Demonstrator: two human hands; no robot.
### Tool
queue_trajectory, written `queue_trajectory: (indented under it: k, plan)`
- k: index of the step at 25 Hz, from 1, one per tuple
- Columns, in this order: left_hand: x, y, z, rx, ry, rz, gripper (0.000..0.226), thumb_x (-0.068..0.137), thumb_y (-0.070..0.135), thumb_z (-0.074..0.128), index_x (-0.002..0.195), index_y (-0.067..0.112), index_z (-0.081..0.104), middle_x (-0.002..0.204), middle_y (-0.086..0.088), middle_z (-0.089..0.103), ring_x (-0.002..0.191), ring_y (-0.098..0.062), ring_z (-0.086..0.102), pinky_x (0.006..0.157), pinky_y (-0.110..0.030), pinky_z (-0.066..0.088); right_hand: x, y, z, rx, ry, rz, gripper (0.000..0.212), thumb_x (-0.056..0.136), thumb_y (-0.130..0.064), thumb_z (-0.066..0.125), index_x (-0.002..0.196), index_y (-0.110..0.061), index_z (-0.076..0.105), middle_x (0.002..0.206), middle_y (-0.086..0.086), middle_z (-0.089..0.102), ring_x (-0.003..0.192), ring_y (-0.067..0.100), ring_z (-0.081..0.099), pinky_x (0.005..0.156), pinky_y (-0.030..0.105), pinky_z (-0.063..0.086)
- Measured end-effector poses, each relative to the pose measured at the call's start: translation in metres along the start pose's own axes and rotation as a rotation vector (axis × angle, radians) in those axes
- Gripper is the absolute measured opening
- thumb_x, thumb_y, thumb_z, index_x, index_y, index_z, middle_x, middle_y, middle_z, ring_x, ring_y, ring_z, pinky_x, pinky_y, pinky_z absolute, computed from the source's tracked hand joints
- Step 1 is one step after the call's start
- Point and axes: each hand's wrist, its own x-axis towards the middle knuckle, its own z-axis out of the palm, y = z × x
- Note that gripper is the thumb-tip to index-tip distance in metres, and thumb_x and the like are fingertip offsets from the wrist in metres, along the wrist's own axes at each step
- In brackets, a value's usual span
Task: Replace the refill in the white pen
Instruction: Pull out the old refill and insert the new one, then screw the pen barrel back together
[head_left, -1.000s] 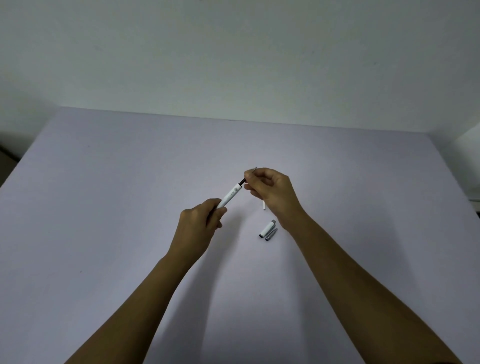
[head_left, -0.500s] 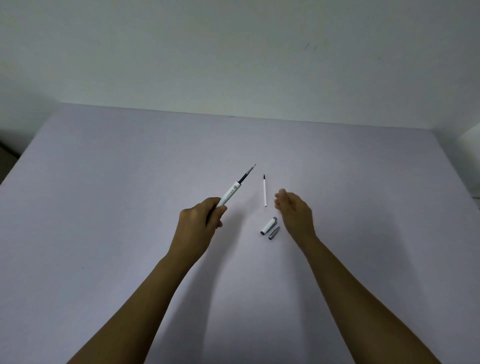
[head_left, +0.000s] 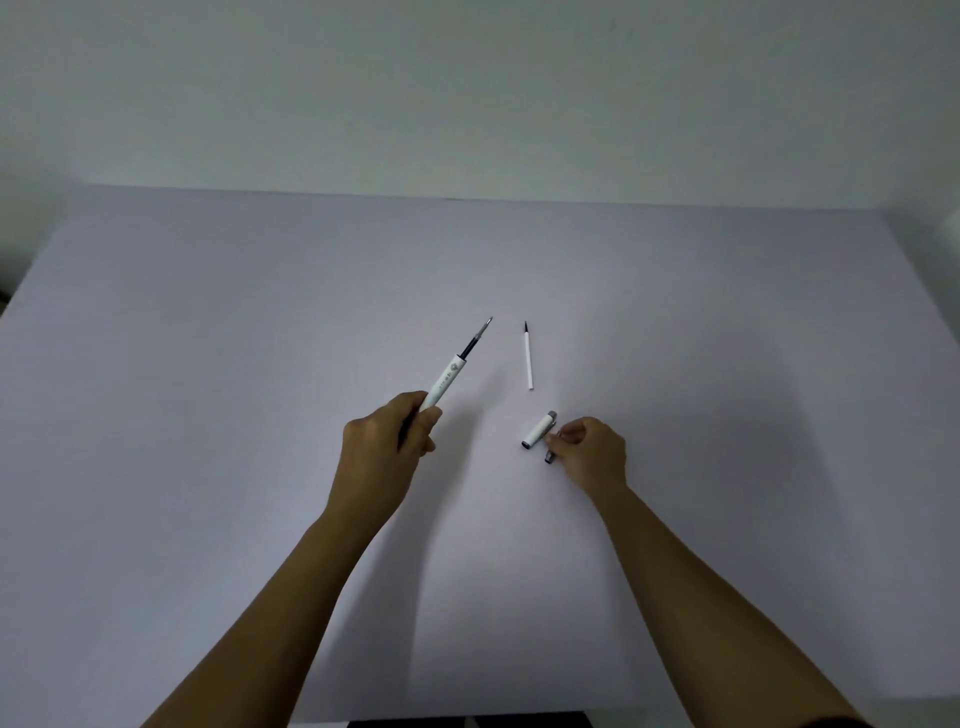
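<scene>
My left hand (head_left: 387, 452) grips the white pen barrel (head_left: 444, 384), tilted up and to the right. A dark refill (head_left: 475, 340) sticks out of the barrel's open end. A second, white refill (head_left: 528, 356) lies on the table to the right of it. The white pen cap (head_left: 537, 430) lies nearer, just left of my right hand (head_left: 589, 452). My right fingertips pinch a small grey tip piece (head_left: 550, 455) resting on the table beside the cap.
The pale lilac table (head_left: 208, 364) spreads wide around the parts, with a plain wall behind it. Its front edge runs along the bottom of the view, with a dark strip (head_left: 467, 722) below.
My right hand let go of the refill in the barrel, dropped toward the table and closed its fingertips on the grey tip piece by the cap. The left hand kept the barrel still.
</scene>
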Motion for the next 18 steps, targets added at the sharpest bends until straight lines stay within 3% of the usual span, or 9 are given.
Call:
queue_trajectory:
  k: [4, 7, 11, 14, 18]
  plan:
    - [0.003, 0.002, -0.003, 0.02, 0.004, 0.025, 0.008, 0.09, 0.022, 0.056, 0.091, 0.018, 0.063, 0.058, 0.008, 0.063, 0.062, -0.003, 0.063, 0.059, -0.004, 0.043, 0.0, -0.006, -0.013, 0.162, -0.047, 0.063, 0.028, 0.077, -0.024, 0.074, 0.099, -0.008, 0.068, 0.098, 0.009, 0.072, 0.084, 0.016, 0.063, 0.075, 0.023, 0.046]
    - [0.003, 0.005, -0.004, 0.043, -0.01, 0.043, 0.009, 0.09, 0.021, 0.056, 0.092, 0.016, 0.063, 0.059, 0.005, 0.063, 0.058, -0.004, 0.063, 0.058, -0.004, 0.043, -0.001, -0.033, -0.03, 0.578, -0.061, 0.057, 0.024, 0.081, -0.016, 0.07, 0.101, -0.004, 0.068, 0.093, 0.013, 0.071, 0.082, 0.016, 0.064, 0.08, 0.029, 0.054]
    - [0.0, 0.004, -0.006, 0.111, -0.083, 0.105, 0.011, 0.09, 0.02, 0.056, 0.096, 0.013, 0.064, 0.06, 0.002, 0.065, 0.053, 0.001, 0.059, 0.057, -0.003, 0.041, -0.008, -0.08, -0.054, 0.992, -0.096, -0.01, 0.008, 0.084, -0.011, 0.067, 0.092, -0.012, 0.069, 0.077, -0.002, 0.072, 0.073, 0.004, 0.068, 0.066, 0.014, 0.054]
    - [0.0, 0.008, -0.007, 0.153, -0.124, 0.155, 0.011, 0.09, 0.018, 0.056, 0.095, 0.013, 0.064, 0.059, 0.005, 0.062, 0.05, -0.002, 0.057, 0.054, -0.007, 0.041, -0.017, -0.106, -0.068, 1.109, -0.143, -0.088, 0.006, 0.086, -0.01, 0.064, 0.091, -0.011, 0.066, 0.07, -0.008, 0.074, 0.073, 0.002, 0.07, 0.068, 0.013, 0.054]
    - [0.005, 0.012, -0.008, 0.169, -0.133, 0.179, 0.01, 0.09, 0.017, 0.056, 0.094, 0.012, 0.064, 0.06, 0.003, 0.063, 0.053, -0.01, 0.06, 0.056, -0.016, 0.044, -0.024, -0.122, -0.067, 1.103, -0.211, -0.124, 0.01, 0.087, -0.009, 0.063, 0.097, -0.008, 0.064, 0.081, 0.002, 0.07, 0.075, 0.004, 0.069, 0.072, 0.015, 0.055]
